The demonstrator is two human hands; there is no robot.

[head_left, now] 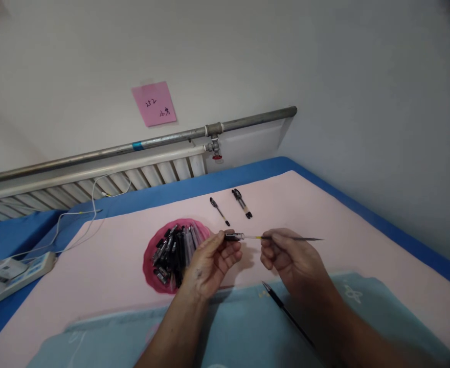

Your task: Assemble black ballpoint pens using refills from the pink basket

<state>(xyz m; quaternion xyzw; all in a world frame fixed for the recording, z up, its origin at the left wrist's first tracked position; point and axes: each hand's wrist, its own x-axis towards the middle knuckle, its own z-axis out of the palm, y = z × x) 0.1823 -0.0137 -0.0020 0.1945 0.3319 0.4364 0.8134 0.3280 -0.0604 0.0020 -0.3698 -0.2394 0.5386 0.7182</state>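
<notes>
My left hand [213, 258] pinches a black pen cap [231, 236] between thumb and fingers, with a clear piece at its right end. From the other side, my right hand [290, 255] grips a thin ink refill [301, 238], whose dark part points right. The refill's pale end, with a yellow band, lines up with the cap; I cannot tell whether it sits inside. Left of my hands, a pink scalloped basket [147, 260] holds many black and clear pen parts [177, 250]. Below my right hand, a dark, slim pen [282, 304] lies slanted over blue-green cloth.
Beyond my hands, a single pen [220, 211] and a small group of pens [242, 203] lie on the pink table cover [106, 266]. A power strip [37, 271] with white cables is at left. A radiator [152, 176] and pipe [171, 138] run along the wall.
</notes>
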